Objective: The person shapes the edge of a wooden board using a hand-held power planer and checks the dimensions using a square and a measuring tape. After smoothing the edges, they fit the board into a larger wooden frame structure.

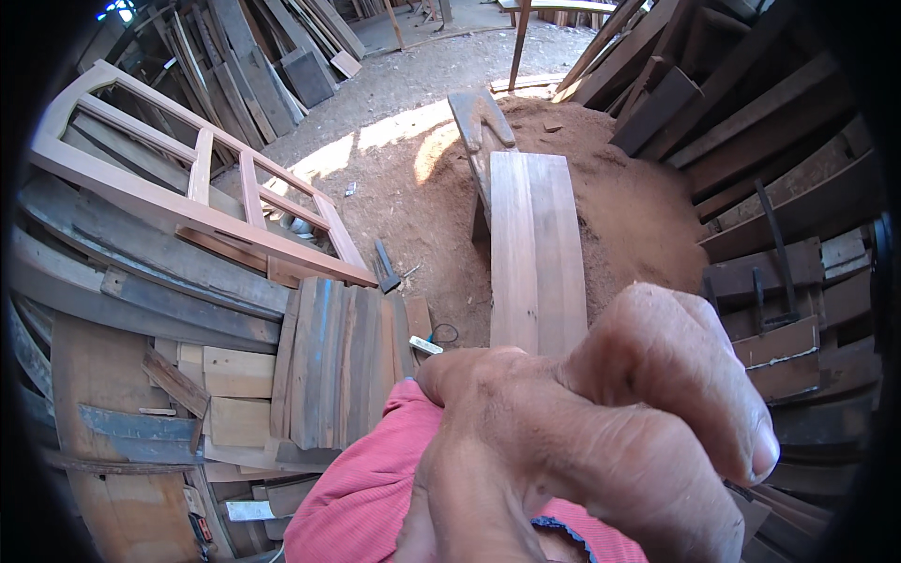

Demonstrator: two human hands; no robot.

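Observation:
My left hand (563,422) is raised very close to the camera, large at the lower middle. Its back faces me and its fingers bend loosely to the right and down, with a gap between them. I see nothing held; the palm is hidden. Beyond its knuckles, two pale boards (537,244) lie side by side, apparently supported by a dusty wooden stand (479,122) with a V-shaped notch. The near end of the boards is hidden behind the hand. Pink cloth (366,469) shows below and beside the wrist. My right hand is not in view.
A reddish wooden frame (202,164) with crossbars leans over timber at left. Short planks (333,366) are stacked nearer me. A dark tool (385,267) and a white power strip (425,345) lie on the ground. Sawdust (638,216) is heaped at right, beside dark timber (751,122).

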